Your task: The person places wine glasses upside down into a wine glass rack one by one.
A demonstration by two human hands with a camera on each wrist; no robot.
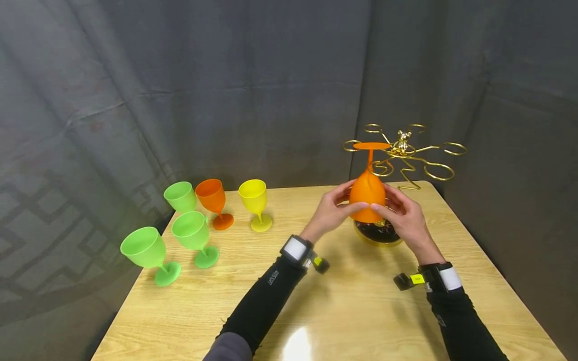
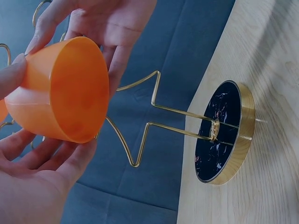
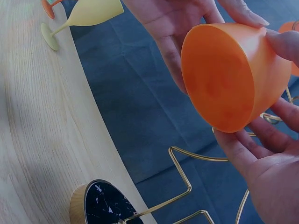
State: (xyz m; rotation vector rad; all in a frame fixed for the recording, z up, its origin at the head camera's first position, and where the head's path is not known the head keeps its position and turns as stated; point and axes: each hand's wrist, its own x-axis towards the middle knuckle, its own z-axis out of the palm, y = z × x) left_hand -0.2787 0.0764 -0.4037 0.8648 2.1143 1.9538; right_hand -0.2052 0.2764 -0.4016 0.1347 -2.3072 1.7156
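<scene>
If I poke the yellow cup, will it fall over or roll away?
The yellow cup might tip, since its wide bowl sits high on a thin stem. Once on its side, it could roll, because its bowl and foot look round.

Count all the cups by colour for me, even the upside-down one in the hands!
Green cups: 3
Orange cups: 2, counting the upside-down one being held
Yellow cup: 1
Total: 6 cups
</scene>
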